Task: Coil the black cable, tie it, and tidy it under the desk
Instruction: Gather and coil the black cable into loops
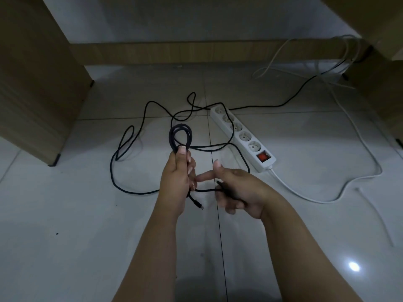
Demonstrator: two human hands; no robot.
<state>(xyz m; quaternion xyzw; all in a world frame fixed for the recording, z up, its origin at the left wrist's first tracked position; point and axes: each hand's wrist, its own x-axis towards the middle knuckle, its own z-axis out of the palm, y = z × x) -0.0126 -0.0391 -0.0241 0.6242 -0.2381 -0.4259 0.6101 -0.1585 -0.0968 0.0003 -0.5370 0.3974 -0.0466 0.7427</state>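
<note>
A long black cable [142,118] lies in loose loops on the pale tiled floor under the desk. My left hand [176,177] pinches a small coil [180,136] of a few turns of that cable, held upright above the floor. The cable's plug end [199,204] dangles below this hand. My right hand [235,192] grips a stretch of the same cable just right of the left hand, forefinger pointing at it. From there the cable runs back across the floor to the far right.
A white power strip [242,137] with a red switch lies right of the coil, its white cord [327,200] curving over the floor. A white cable tie [375,214] lies at the right. Wooden desk panels [37,83] stand left and right, joined by a crossbar [196,51] wrapped with white wires.
</note>
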